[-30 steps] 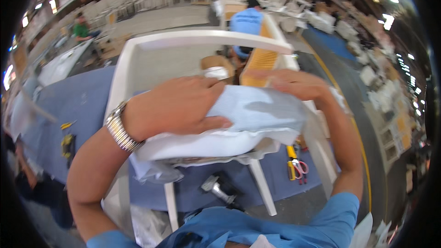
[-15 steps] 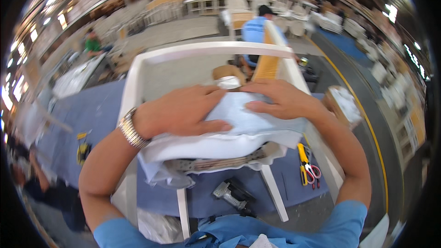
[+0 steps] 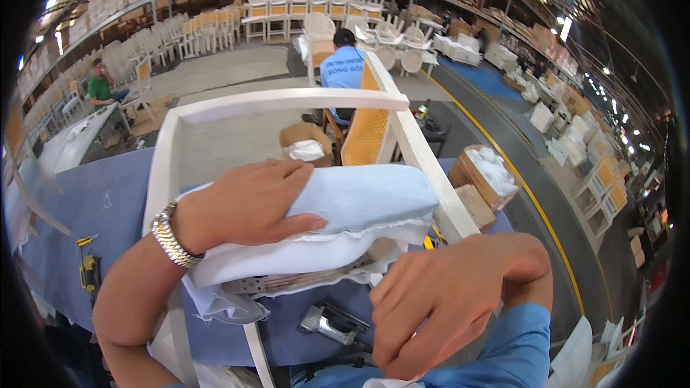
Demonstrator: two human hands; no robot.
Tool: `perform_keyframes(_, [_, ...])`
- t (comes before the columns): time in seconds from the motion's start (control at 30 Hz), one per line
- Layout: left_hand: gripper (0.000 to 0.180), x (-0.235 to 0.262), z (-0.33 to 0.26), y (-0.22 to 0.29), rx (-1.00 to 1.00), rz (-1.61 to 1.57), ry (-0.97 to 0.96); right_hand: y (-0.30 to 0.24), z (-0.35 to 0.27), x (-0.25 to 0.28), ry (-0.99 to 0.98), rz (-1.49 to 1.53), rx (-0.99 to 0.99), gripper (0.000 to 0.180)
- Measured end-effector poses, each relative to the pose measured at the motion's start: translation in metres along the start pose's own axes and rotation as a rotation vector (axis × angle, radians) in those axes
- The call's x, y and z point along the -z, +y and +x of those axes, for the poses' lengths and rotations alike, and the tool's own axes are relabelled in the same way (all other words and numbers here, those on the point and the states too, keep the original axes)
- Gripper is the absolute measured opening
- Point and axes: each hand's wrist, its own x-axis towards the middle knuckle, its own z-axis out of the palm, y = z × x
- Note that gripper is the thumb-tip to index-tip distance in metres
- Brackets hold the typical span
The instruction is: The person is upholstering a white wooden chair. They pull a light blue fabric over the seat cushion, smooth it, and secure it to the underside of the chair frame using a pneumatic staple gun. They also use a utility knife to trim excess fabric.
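My left hand (image 3: 241, 205), with a metal watch strap at its wrist, lies flat on a light blue fabric seat cover (image 3: 366, 197), fingers pointing away. The cover wraps a padded seat within a white wooden chair frame (image 3: 287, 103). White cloth (image 3: 280, 262) hangs loose along the near edge, above striped webbing (image 3: 302, 282). My right hand (image 3: 438, 298) is off the seat, raised near my body at the lower right. Its fingers are curled in, and whatever they may hold is hidden. Below the seat, a staple gun (image 3: 333, 327) rests on the blue table covering (image 3: 259, 330).
A yellow and black tool (image 3: 90, 273) lies on the table at the left. Cardboard boxes (image 3: 485, 176) with white stuff stand right of the chair. Ahead sits a person in a blue shirt (image 3: 345, 68), beside a woven yellow chair back (image 3: 370, 126). Stacked chairs (image 3: 305, 7) line the back.
My right hand has left the seat cover and come back toward my body, its fingers curling. My left hand stays on the cover. The whole view has shifted to the right.
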Motion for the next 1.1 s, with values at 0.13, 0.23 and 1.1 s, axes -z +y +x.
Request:
perform_keyframes(0.13, [0.084,-0.006,-0.008,-0.004,-0.023,0.085,0.074,0.0,-0.004,0.003,-0.492,-0.063,-0.083,0.027])
perform_keyframes(0.23, [0.084,-0.005,-0.004,-0.002,-0.05,0.047,0.062,-0.02,0.003,0.005,-0.338,-0.247,-0.123,0.022])
perform_keyframes(1.1, [0.082,-0.003,-0.004,0.0,0.035,0.02,0.01,-0.025,0.016,-0.002,0.543,-1.16,0.432,0.039])
